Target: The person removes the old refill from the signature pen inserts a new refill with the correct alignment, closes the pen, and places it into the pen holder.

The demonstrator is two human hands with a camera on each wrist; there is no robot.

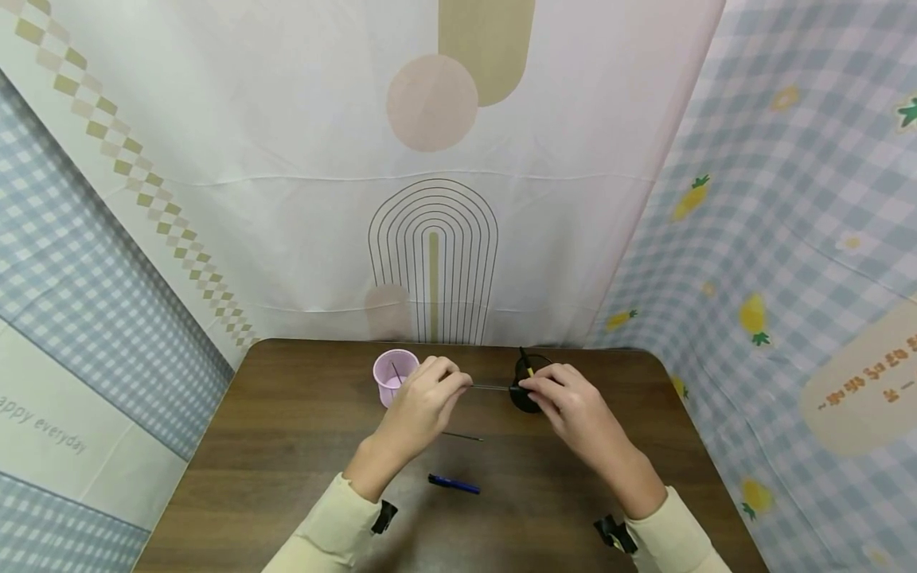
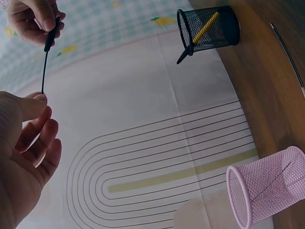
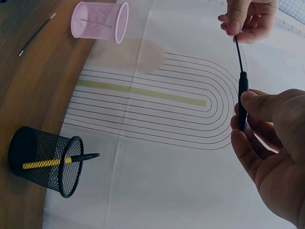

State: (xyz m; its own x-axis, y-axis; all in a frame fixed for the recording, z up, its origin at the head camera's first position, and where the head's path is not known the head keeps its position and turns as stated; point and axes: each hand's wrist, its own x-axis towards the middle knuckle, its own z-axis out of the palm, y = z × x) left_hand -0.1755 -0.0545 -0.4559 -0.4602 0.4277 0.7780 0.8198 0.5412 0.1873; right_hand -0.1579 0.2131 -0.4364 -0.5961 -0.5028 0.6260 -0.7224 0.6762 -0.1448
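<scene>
Pinching the bare tip of a black-handled rod (image 3: 243,78) between thumb and fingertip, the left hand (image 1: 424,402) faces the right hand (image 1: 576,407), whose thumb and fingers grip the handle (image 2: 50,39). The rod is held aloft near the black mesh cup (image 3: 35,143), which contains a yellow-and-black pen (image 3: 57,161). Left of that cup are a pink mesh cup (image 3: 95,20) and, nearer the person, a slim dark stick (image 3: 37,34) and a blue pen (image 1: 454,484).
</scene>
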